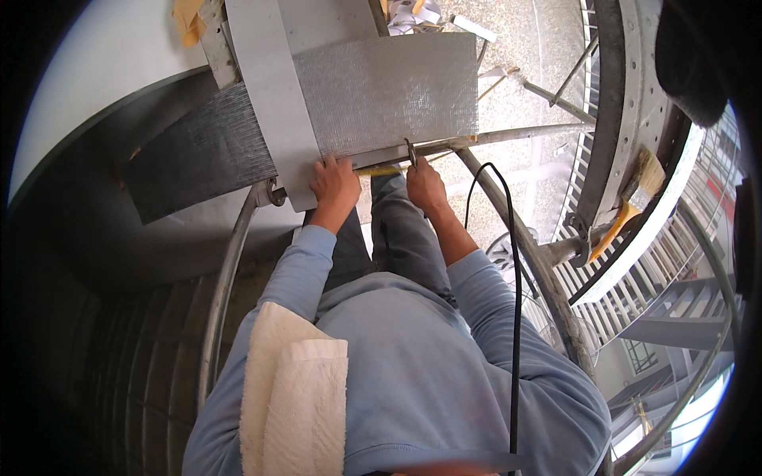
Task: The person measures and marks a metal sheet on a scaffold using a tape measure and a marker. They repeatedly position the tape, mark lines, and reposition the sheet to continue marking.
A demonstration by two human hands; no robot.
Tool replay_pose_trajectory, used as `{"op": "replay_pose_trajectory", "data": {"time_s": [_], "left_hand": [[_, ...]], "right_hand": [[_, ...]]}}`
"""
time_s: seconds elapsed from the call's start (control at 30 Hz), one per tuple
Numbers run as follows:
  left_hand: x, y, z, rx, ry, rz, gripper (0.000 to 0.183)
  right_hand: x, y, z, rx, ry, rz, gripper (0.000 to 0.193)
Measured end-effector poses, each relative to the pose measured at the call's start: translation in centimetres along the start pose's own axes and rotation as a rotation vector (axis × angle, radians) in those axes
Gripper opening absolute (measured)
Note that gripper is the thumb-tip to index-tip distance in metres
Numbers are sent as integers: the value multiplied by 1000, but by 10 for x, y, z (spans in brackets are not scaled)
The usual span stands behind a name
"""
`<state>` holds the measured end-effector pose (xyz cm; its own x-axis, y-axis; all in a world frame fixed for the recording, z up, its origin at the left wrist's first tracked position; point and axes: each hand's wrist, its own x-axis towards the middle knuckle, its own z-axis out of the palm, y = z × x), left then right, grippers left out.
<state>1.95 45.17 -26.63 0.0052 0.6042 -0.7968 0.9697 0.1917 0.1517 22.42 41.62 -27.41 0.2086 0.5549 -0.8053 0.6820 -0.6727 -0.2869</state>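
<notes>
A silver sheet (389, 91) with a fine woven-looking texture lies across a plank in front of me. Over it crosses a long pale grey strip (278, 103), whose near end hangs past the sheet's lower edge. My left hand (336, 190) is at the strip's right edge, fingers bent and pressed on it. My right hand (427, 189) is closed around a small dark metal tool (411, 151), upright at the sheet's near edge; its exact kind is hard to make out. Between my hands, below that edge, shows a thin yellow strip (379, 170).
Curved metal rails (230, 293) flank me on both sides. A black cable (517, 317) loops down on the right. Beyond it, a paint brush (651, 176) and an orange-yellow cloth (615, 230) rest by a perforated metal beam (615, 119). A towel (294, 389) hangs over my left shoulder.
</notes>
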Motion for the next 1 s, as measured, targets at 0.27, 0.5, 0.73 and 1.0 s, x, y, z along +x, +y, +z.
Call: {"op": "replay_pose_trajectory", "data": {"time_s": [0.27, 0.5, 0.73, 1.0], "left_hand": [[-32, -23, 32, 138, -280, 119, 30], [-37, -30, 30, 164, -302, 122, 31], [-45, -32, 20, 91, -360, 41, 31], [-34, -52, 6, 53, -192, 125, 29]], "right_hand": [[-5, -7, 17, 11, 21, 75, 29], [0, 2, 24, 72, 70, 40, 30], [0, 18, 36, 45, 73, 27, 29], [5, 16, 41, 89, 127, -11, 30]]}}
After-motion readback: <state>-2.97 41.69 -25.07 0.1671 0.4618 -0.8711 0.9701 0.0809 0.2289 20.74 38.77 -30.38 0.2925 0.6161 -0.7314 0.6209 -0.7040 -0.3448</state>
